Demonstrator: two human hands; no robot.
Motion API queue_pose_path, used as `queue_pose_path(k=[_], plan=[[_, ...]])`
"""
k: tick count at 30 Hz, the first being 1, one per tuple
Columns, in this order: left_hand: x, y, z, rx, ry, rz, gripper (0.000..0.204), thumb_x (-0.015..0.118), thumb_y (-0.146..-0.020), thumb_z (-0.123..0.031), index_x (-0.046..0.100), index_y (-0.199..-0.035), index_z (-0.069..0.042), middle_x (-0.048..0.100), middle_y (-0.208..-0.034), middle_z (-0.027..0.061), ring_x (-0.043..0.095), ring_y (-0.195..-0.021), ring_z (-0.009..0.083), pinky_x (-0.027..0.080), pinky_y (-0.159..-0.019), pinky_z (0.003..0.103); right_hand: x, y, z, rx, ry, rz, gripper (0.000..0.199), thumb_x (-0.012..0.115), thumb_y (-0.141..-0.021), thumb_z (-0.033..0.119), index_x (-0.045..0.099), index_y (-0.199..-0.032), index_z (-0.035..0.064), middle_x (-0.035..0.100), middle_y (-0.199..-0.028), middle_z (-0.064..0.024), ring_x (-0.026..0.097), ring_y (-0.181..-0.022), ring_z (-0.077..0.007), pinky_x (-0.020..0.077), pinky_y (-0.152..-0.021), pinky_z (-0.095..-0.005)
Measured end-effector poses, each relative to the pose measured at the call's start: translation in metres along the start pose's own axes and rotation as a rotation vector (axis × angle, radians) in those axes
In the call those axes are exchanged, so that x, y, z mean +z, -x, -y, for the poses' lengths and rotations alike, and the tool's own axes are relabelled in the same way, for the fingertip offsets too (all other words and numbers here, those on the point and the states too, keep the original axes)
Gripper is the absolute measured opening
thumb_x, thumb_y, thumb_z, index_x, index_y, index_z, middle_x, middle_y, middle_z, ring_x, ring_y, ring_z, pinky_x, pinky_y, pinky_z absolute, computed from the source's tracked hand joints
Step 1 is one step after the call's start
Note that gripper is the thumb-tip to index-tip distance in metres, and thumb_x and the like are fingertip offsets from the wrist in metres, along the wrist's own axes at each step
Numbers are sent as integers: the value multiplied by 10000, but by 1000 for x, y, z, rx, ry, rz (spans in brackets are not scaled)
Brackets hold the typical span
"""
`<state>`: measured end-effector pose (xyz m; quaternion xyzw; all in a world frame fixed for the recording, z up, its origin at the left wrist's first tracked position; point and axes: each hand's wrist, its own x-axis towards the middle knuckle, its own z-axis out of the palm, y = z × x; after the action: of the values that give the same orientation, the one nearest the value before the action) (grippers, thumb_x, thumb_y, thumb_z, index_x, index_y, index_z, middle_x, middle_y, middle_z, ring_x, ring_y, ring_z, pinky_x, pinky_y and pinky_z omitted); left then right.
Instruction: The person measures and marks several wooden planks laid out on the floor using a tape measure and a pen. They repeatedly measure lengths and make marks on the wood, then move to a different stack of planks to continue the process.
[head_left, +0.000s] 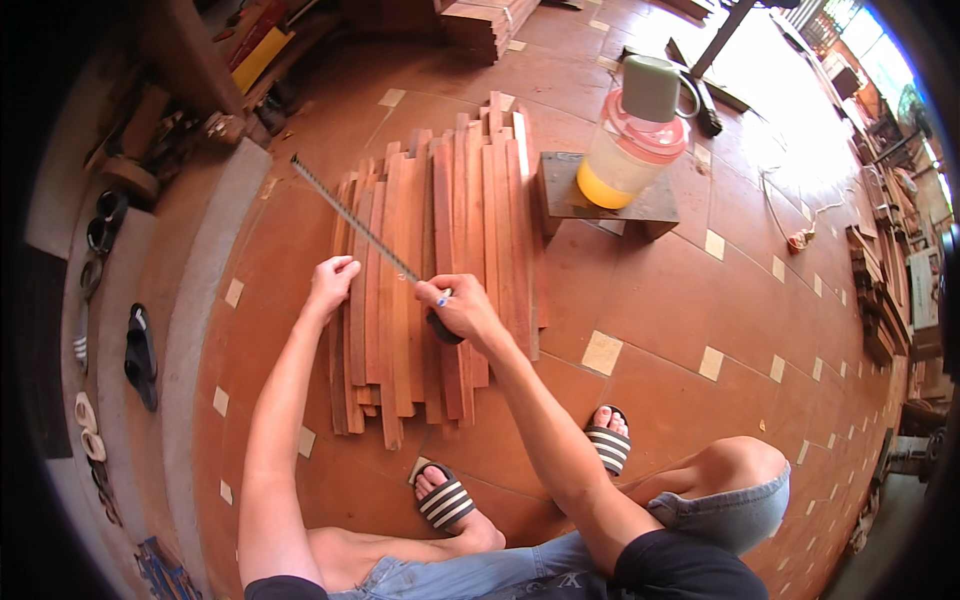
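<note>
In front of me on the tiled floor lies a stack of reddish-brown wooden strips (405,250), side by side with uneven ends. My right hand (462,308) is closed over the middle of the stack, gripping a tape measure (350,215). Its narrow blade reaches out toward the far left, and part of a dark case shows below the fingers. A white-and-blue pen (444,298) is tucked in the same hand. My left hand (333,287) is at the stack's left edge, fingers curled together; whether anything is in them is hidden.
A low wooden stool (610,200) right of the stack carries a clear jug (635,150) of yellow liquid with a grey-green mug (650,88) on top. My sandalled feet are close to the near end. More timber (490,25) lies at the back; footwear (140,355) lines the left ledge.
</note>
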<state>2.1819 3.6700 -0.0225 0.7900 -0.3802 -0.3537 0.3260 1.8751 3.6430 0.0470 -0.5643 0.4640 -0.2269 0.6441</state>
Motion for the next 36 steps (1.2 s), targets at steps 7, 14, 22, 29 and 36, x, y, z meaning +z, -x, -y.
queue_pose_path(k=[7,14,22,29,36], plan=[[-34,-22,-3,-100,53,-83,350,639,-1014,-370,691,-1240,-107,691,-1039,-12,612,-766,73,516,-597,233,8,-11,8,-18,-61,31,451,676,-956,455,774,-952,15,709,-728,-132,704,-724,-207,538,-688,-384],[-94,-4,-10,-209,74,-53,268,662,-1004,-343,687,-1161,-127,551,-766,-61,495,-600,34,363,-457,214,-9,24,35,234,-7,51,587,654,-933,605,754,-807,41,654,-628,-92,646,-616,-176,505,-594,-396],[-156,244,-96,-654,-156,205,118,519,-949,-187,578,-858,-141,464,-555,8,448,-390,145,380,-333,313,-136,183,204,510,-118,-29,634,618,-917,634,758,-764,35,701,-723,-151,690,-709,-241,539,-717,-386],[-204,435,-345,-861,-43,453,248,616,-980,-377,645,-1037,-137,553,-689,17,537,-554,155,484,-468,361,-316,399,300,816,256,-353,772,638,-816,763,780,-891,8,738,-981,-266,736,-970,-384,572,-807,-481],[-45,421,-636,-653,-108,763,306,595,-987,-420,658,-1039,-125,585,-706,51,573,-580,191,510,-509,392,-428,674,335,1605,92,-747,363,758,-871,312,746,-1171,108,709,-1266,-138,678,-1203,-251,563,-975,-380]])
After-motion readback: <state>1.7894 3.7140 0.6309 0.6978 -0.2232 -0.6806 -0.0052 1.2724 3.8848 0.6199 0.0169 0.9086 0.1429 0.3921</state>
